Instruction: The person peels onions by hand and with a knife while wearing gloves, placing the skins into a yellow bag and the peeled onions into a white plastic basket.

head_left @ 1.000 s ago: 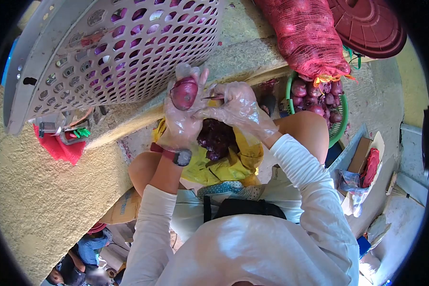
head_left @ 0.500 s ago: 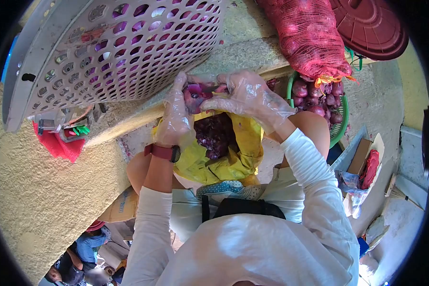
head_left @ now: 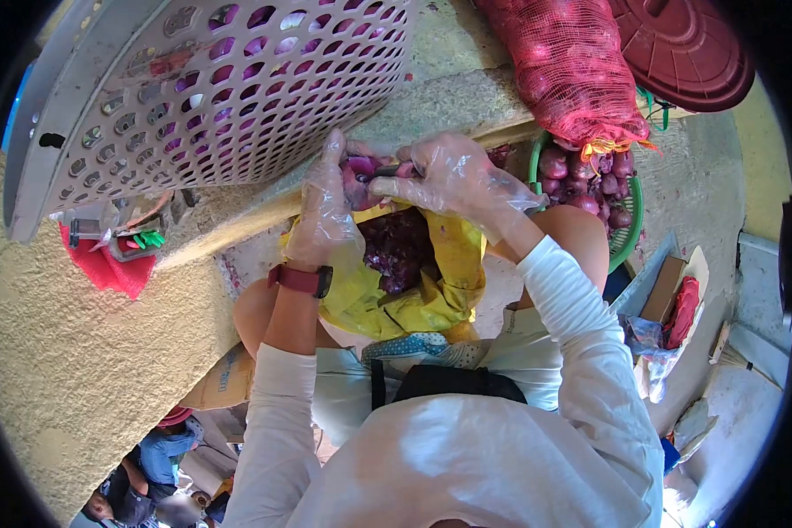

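Both hands wear thin clear plastic gloves and meet over one purple-red onion (head_left: 361, 169); the left hand (head_left: 326, 211) cups it from the side, fingers wrapped round it, with a dark red wristwatch (head_left: 304, 280) on that wrist; the right hand (head_left: 453, 180) is closed round a small dark-handled knife (head_left: 387, 171), whose tip lies against the onion's top; how much blade shows I cannot tell, the glove hides most of it. Directly beneath the hands, between the person's knees, sits a yellow plastic bag (head_left: 444, 282) open at the top and holding a heap of dark purple onion skins (head_left: 396, 246). Just beyond the hands leans a large white perforated plastic basket (head_left: 211, 88), purple showing through its holes. To the right stands a green plastic basket (head_left: 629, 220) with unpeeled red onions, and a red mesh sack (head_left: 568, 66) full of onions rests on its far rim; a maroon round plastic lid (head_left: 686, 48) lies just beside the sack. Left of the knees, on the rough concrete floor (head_left: 79, 370), lies a crumpled red cloth (head_left: 106, 268).
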Tool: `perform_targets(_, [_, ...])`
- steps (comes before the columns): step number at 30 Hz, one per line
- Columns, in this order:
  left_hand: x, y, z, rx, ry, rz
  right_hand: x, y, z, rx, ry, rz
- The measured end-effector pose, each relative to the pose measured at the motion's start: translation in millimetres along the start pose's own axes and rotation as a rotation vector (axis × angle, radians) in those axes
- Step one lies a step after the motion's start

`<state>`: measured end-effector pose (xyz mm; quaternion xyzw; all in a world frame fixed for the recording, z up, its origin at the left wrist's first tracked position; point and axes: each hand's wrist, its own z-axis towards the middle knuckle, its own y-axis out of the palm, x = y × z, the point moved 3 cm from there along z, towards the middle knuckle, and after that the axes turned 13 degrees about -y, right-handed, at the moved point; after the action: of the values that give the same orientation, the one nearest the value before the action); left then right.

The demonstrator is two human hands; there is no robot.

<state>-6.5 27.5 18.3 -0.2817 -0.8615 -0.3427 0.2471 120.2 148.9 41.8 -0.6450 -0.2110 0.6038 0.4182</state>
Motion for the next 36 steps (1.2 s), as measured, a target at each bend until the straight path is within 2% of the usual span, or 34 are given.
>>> perform_targets(4, [1,3,-4,0.049,-0.045,-0.007,0,1,0,0.013,0.026,-0.029])
perform_targets(6, [6,5,-13,0.123,0.17,0.212,2,3,0,0.018,0.009,-0.02])
perform_targets(7, [5,2,-10,0.123,0.171,0.212,2,4,0,0.023,-0.009,-0.01])
perform_targets(9, [1,-3,-2,0.037,0.034,0.011,-3,-1,0,-0.007,-0.066,-0.026])
perform_targets(13, [4,-3,-8,0.05,0.068,0.042,-2,1,-2,-0.147,-0.215,-0.126])
perform_targets(15, [4,-7,-3,0.193,-0.027,0.021,0,6,-4,-0.071,-0.293,-0.106])
perform_targets(17, [5,-8,-3,0.176,-0.022,0.023,0,5,-6,0.006,-0.371,-0.086])
perform_targets(19, [5,-7,-4,0.16,-0.019,0.026,-16,-4,-6,-0.183,-0.39,-0.183])
perform_targets(22, [5,-9,-5,0.221,0.031,-0.001,-19,8,-12,-0.165,-0.483,-0.19])
perform_targets(23, [5,-11,-4,0.261,0.008,-0.066,-19,11,-14,-0.227,-0.489,-0.224])
perform_targets(25, [6,-16,-4,0.301,-0.014,-0.131,-16,12,-16,-0.208,-0.481,-0.194])
perform_targets(28, [7,-19,-5,0.23,-0.036,-0.096,-13,5,-12,-0.211,-0.428,-0.181])
perform_targets(30, [8,-18,-8,0.25,0.042,0.101,-14,-1,-9,-0.234,-0.38,-0.198])
perform_targets(31, [9,-17,-11,0.25,0.041,0.101,-13,-4,-8,-0.167,-0.304,-0.119])
perform_targets(33, [8,-11,-16,0.132,-0.059,0.152,-13,-9,-7,-0.1,-0.228,-0.04])
perform_targets(36, [8,-9,-17,0.067,-0.109,0.244,-11,-10,-6,-0.042,-0.137,-0.003])
